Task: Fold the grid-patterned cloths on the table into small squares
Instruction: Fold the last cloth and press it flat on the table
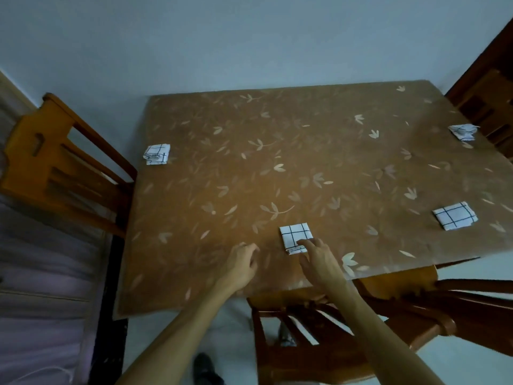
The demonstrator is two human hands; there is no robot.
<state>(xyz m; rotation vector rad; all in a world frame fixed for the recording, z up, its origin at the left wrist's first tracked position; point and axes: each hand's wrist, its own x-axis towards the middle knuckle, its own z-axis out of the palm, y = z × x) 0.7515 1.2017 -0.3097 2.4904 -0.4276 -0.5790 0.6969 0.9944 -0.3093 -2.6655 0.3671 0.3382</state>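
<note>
In the head view, the right hand is reaching into the lower middle of the frame with its fingers stretched out and slightly spread. Its fingertips are pressing on the lower right corner of the nearest cloth, without curling round it. This cloth is lying folded into a small square near the bottom edge of the worktop, which is wearing a brown leaf-patterned cover. The left hand is hovering low over the worktop just to the left of that cloth and apart from it. Its fingers are loosely curled and gripping nothing. Three more folded grid cloths are lying well apart from one another: the right cloth at the right edge, the far cloth at the upper right corner, looking rumpled, and the left cloth at the left edge. A wooden chair is standing at the left of the frame.
</note>
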